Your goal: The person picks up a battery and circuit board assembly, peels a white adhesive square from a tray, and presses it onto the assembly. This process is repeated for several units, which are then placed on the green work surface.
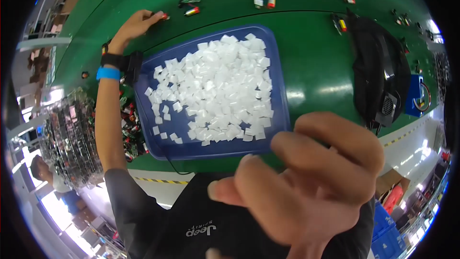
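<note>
The green desk [318, 62] carries a blue tray [279, 72] close to its near edge; a bump from the body could push it over. White squares [220, 76] heap loosely inside, thickest toward the tray's far and right edges, so a jolt might spill some. Against the tray's left edge, jumbled parts [129, 124] could scatter if the left forearm sweeps them. The hands are well apart: the right hand [311, 177], curled above the near-right corner, may hide something; I cannot tell. A thin cable [165, 156] crossing the near-left corner might snag. Beyond the far-left corner, the left hand [136, 26] has its fingertips at a small red part [165, 17]; whether gripped is unclear, so it could slip.
</note>
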### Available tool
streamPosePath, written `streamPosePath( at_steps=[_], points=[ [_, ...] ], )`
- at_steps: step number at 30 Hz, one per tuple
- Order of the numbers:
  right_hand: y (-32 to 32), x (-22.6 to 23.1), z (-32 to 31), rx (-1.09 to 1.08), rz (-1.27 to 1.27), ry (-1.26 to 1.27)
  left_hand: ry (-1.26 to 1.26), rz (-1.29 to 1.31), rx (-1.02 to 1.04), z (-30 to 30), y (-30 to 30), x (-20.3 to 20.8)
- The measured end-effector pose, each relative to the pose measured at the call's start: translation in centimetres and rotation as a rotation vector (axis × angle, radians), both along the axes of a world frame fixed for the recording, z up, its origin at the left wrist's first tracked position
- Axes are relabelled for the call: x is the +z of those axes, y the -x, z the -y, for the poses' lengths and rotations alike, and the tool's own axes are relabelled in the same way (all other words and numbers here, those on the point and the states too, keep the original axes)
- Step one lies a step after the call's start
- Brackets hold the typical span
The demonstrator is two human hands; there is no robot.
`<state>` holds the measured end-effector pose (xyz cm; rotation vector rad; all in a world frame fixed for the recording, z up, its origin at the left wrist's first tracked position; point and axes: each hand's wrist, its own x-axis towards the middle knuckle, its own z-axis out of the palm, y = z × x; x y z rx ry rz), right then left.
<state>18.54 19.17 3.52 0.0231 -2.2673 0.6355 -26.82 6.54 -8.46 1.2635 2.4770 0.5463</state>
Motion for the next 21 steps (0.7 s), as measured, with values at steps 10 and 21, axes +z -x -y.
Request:
streamPosePath(
  at_steps=[10,21],
  points=[
    [-1.8,-0.1,-1.6,0.000,0.311,0.176,0.035,0.122,-0.180,-7.9,-4.7,1.3],
    [-0.4,0.9,-2.8,0.162,0.499,0.376,-0.232,0.455,-0.110,-3.7,-10.2,5.2]
  ],
)
